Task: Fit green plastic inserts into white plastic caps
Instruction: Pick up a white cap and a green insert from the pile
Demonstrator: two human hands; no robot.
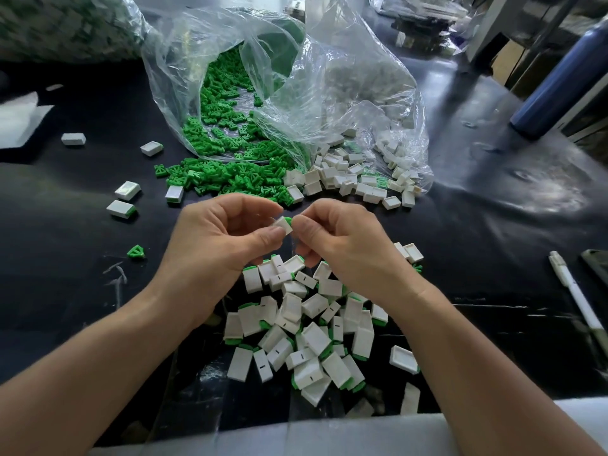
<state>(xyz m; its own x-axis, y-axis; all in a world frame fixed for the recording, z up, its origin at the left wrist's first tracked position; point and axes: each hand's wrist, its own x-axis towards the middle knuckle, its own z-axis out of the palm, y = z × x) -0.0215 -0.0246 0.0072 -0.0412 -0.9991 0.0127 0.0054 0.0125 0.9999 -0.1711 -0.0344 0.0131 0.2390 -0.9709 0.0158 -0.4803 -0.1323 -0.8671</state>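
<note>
The left hand pinches a white cap between thumb and forefinger, held up over the table; the right hand meets it from the other side, fingers curled, fingertips on a green insert, of which only a sliver shows at the cap's far edge; the fingers hide the joint, so I cannot tell whether the insert is fully home. This looks like the pressing-in step, with the insert in the mouth of the cap and close to seated. The next move, as I judge it, calls for a firm squeeze straight along the cap until the green sits flush, with the left grip steady so the cap does not twist or skew; then a drop onto the heap below, and a fresh cap and insert.

Just below the hands, nearer the person, lies the done pile, white pieces with green showing at one end; many are stacked on one another. Beyond the hands, loose inserts spill from a clear bag; just to their right, empty caps spill from a second bag, and the two heaps touch where they meet. Stray caps lie apart at the left; a lone insert lies near the left hand. At the right edge lies a pen; farther back stands a blue bottle.
</note>
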